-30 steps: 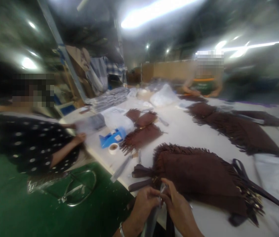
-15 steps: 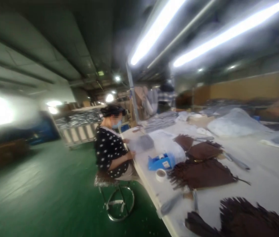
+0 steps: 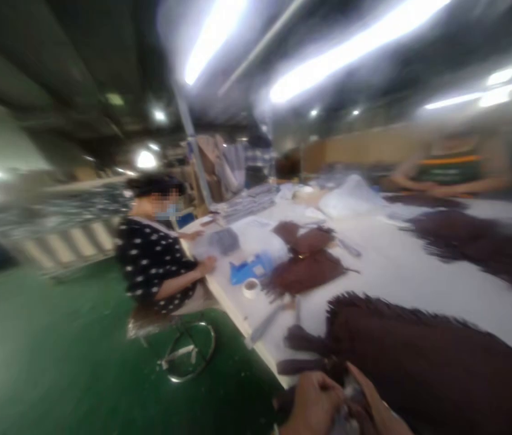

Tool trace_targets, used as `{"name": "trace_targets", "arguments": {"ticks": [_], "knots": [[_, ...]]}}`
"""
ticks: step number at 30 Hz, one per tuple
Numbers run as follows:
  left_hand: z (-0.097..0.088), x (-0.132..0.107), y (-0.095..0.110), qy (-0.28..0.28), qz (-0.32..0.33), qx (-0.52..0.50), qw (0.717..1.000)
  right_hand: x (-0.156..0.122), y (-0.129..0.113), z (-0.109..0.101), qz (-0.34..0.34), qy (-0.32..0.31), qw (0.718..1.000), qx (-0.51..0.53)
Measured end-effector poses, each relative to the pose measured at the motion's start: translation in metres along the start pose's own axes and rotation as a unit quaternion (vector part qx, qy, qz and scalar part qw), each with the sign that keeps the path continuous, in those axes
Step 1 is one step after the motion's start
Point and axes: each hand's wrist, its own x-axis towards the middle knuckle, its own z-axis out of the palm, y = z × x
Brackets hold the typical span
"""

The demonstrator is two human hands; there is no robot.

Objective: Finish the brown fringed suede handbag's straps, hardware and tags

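Observation:
At the bottom edge, my left hand (image 3: 312, 400) is closed, its fingers pinched on a bunched part of dark brown cloth (image 3: 285, 402). Close beside it on the right, my right hand (image 3: 376, 403) is bent around the same bunch. A small greyish, shiny thing (image 3: 350, 388) shows between the hands, too blurred to name. Beyond them, a large dark brown fringed cloth (image 3: 419, 350) lies spread on the white table (image 3: 373, 266), its narrow dark ends reaching toward my hands.
A co-worker (image 3: 160, 260) sits at the table's left edge, handling a clear bag with grey contents. Near there lie a blue tape dispenser (image 3: 247, 270), a white tape roll (image 3: 251, 288) and brown fringed pieces (image 3: 312, 269). Another person (image 3: 450, 169) sits across, behind more brown cloth (image 3: 477, 241).
The view has swung right, so the co-worker and table items sit further left. Both my hands and the bunched cloth have come into view at the bottom, as has the person across.

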Motion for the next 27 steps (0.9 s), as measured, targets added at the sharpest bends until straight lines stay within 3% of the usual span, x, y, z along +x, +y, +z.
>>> {"name": "trace_targets", "arguments": {"ticks": [3, 7, 12, 17, 23, 27], "knots": [[0.014, -0.006, -0.002, -0.011, 0.018, 0.031, 0.999, -0.017, 0.008, -0.019, 0.042, -0.058, 0.997, -0.022], [0.004, -0.002, 0.003, -0.079, -0.007, 0.02, 0.997, -0.021, 0.005, -0.014, 0.061, -0.013, 0.998, -0.009], [-0.007, -0.003, -0.001, -0.143, -0.081, -0.125, 0.978, -0.029, 0.007, 0.005, 0.064, 0.058, 0.993, 0.076], [-0.007, 0.0, -0.007, -0.157, -0.148, -0.208, 0.954, -0.029, 0.002, -0.003, 0.047, -0.002, 0.989, 0.143], [-0.005, 0.002, -0.013, -0.151, -0.073, -0.137, 0.976, -0.03, -0.003, -0.025, 0.097, -0.065, 0.979, 0.168], [-0.004, 0.003, -0.012, -0.119, 0.006, -0.006, 0.993, -0.028, -0.005, -0.017, 0.196, -0.059, 0.938, 0.28]]}}
